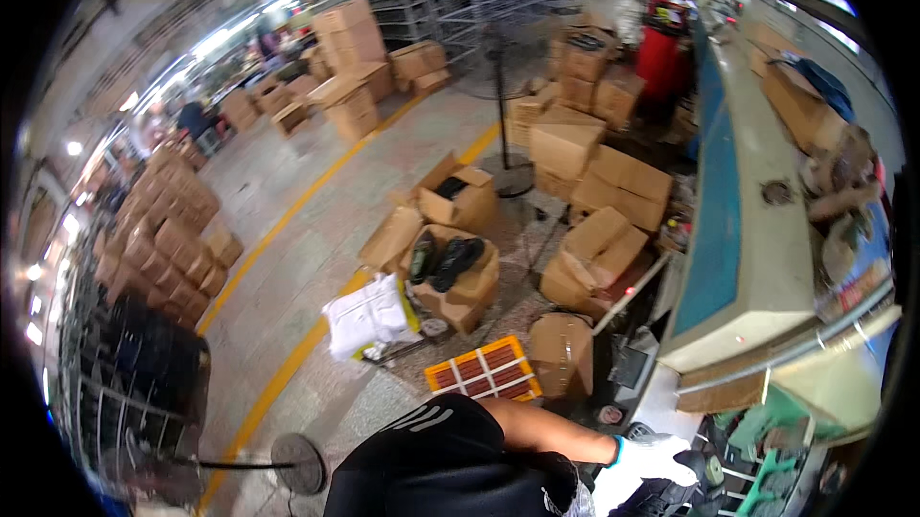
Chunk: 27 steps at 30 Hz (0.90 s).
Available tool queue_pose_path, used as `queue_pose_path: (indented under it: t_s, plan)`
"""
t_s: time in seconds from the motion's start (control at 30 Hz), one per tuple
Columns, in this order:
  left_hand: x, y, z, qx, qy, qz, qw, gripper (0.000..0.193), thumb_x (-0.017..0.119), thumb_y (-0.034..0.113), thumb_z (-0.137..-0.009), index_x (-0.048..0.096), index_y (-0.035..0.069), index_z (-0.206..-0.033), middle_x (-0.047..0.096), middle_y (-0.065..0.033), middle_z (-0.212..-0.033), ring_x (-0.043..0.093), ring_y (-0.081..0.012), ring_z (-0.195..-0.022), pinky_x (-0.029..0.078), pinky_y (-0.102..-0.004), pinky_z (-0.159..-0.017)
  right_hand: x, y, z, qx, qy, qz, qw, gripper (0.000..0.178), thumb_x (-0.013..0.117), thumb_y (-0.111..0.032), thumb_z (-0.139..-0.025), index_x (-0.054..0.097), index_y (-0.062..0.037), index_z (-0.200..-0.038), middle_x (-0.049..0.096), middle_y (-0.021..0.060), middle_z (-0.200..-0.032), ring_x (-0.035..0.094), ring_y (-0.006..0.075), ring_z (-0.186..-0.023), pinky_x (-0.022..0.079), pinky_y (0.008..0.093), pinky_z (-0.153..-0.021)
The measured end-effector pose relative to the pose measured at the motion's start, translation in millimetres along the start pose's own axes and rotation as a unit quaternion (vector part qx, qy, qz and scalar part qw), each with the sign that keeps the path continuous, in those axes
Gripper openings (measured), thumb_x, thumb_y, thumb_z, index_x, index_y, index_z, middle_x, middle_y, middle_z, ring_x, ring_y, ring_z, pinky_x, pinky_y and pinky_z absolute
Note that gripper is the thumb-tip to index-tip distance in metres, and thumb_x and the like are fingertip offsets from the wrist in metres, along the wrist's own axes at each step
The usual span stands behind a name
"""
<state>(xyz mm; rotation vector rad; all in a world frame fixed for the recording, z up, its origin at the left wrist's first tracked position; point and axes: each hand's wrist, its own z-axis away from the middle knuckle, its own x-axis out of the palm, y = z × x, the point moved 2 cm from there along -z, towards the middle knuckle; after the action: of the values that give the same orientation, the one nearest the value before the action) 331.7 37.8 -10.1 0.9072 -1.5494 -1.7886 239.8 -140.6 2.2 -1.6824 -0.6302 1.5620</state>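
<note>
My left hand (656, 459), in a white glove with a teal cuff, reaches over to the machine bench at the lower right. Its fingers bend down at a dark object (663, 496) whose kind I cannot make out. Green metal or plastic parts (767, 479) and a rack of bars lie just beyond the fingers. A white patch shows below the glove at the lower edge, and I cannot tell what it belongs to. No part of my right hand can be made out.
A long cream and blue machine (767, 258) runs along the right. Open cardboard boxes (460, 277), one topped by dark shoes (455, 263), stand on the floor beside an orange-framed grille (484, 371) and a white bundle (369, 316). A stand's round base (299, 462) is lower left.
</note>
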Motion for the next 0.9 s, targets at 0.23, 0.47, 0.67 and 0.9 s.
queue_pose_path:
  t_s: [0.23, 0.47, 0.67, 0.9]
  plan:
    - [-64.7, 17.7, 63.7, -0.004, 0.06, -0.108, 0.992, 0.086, 0.066, 0.068, -0.091, 0.058, -0.007, -0.134, 0.069, -0.0346, -0.113, 0.07, -0.0476, -0.104, 0.054, -0.0515, -0.087, 60.3, -22.6, -16.2, -0.039, -0.106, -0.007, 0.994, 0.096, 0.078, -0.059, -0.088, 0.047, 0.002, -0.155, 0.06, 0.0205, -0.145, 0.061, 0.0359, -0.129, 0.049, 0.0454, -0.112]
    - [-27.3, 7.6, 96.4, -0.045, -0.035, 0.045, 0.997, 0.061, 0.074, 0.053, -0.096, 0.068, 0.0, -0.126, 0.071, -0.0103, -0.098, 0.068, -0.018, -0.083, 0.056, -0.0357, -0.071, 79.5, -33.3, -4.5, -0.06, -0.14, -0.046, 0.987, 0.092, 0.075, -0.059, -0.091, 0.048, 0.0017, -0.154, 0.061, 0.0202, -0.143, 0.062, 0.0359, -0.127, 0.049, 0.0456, -0.111]
    - [37.7, -128.7, 110.8, -0.08, -0.056, 0.289, 0.952, 0.036, 0.067, 0.026, -0.099, 0.069, 0.008, -0.131, 0.071, 0.0, -0.091, 0.064, -0.0124, -0.069, 0.048, -0.0286, -0.053, 57.1, 18.9, 39.9, -0.003, -0.122, -0.076, 0.99, 0.089, 0.072, -0.06, -0.093, 0.049, 0.0014, -0.153, 0.062, 0.02, -0.142, 0.062, 0.0359, -0.126, 0.05, 0.0457, -0.11]
    - [47.1, -139.4, 72.4, 0.02, -0.163, -0.02, 0.986, 0.047, 0.059, 0.021, -0.102, 0.056, 0.001, -0.145, 0.061, -0.0115, -0.13, 0.055, -0.024, -0.115, 0.041, -0.0347, -0.096, -3.5, 137.4, 148.0, 0.157, 0.027, -0.249, 0.955, 0.085, 0.069, -0.06, -0.096, 0.051, 0.0011, -0.152, 0.063, 0.0196, -0.14, 0.063, 0.0359, -0.124, 0.051, 0.0459, -0.109]
